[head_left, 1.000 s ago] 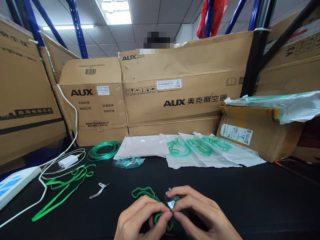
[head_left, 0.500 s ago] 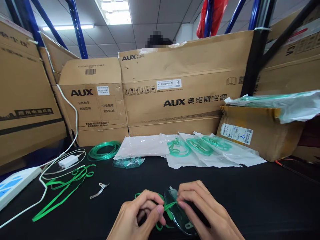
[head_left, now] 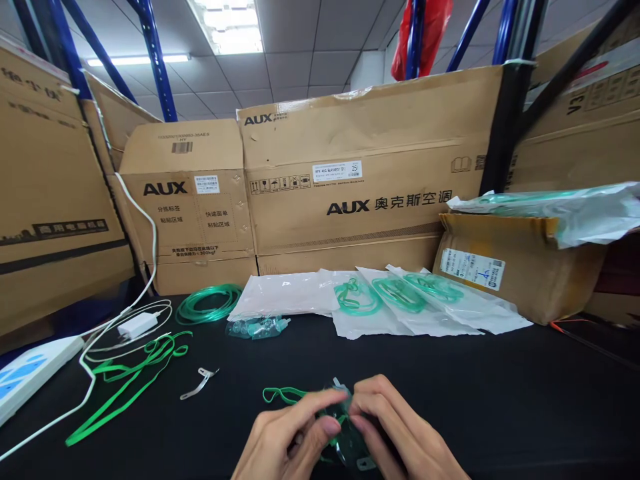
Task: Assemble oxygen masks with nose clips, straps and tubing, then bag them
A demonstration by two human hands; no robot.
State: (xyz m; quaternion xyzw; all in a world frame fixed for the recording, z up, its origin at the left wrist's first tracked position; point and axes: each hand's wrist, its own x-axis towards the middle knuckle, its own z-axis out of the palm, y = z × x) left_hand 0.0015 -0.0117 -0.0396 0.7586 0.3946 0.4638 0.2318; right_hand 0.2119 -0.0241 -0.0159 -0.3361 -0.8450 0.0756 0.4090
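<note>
A clear oxygen mask (head_left: 354,443) lies on the black table close in front of me, partly covered by both hands. My left hand (head_left: 295,433) is at its left side, thumb and index finger apart, the index reaching over the mask near its pale connector (head_left: 340,385). At the mask's edge, my right hand (head_left: 400,427) pinches a green elastic strap (head_left: 343,419), of which only a little shows. A loop of green strap (head_left: 284,393) sticks out beyond my left hand. A small metal clip (head_left: 366,463) sits on the mask's lower part.
Another green strap (head_left: 117,413) and a bent metal strip (head_left: 200,383) lie to the left, near a white cable (head_left: 90,380) and power strip (head_left: 35,373). Farther back are coiled green tubing (head_left: 210,304), a bagged mask (head_left: 257,327) and white packets (head_left: 425,313). Cardboard boxes (head_left: 370,193) wall the back.
My left thumb and index finger have parted from the strap, and the index has moved right over the mask. My right hand stays at the mask's edge. The strap loop shows farther left.
</note>
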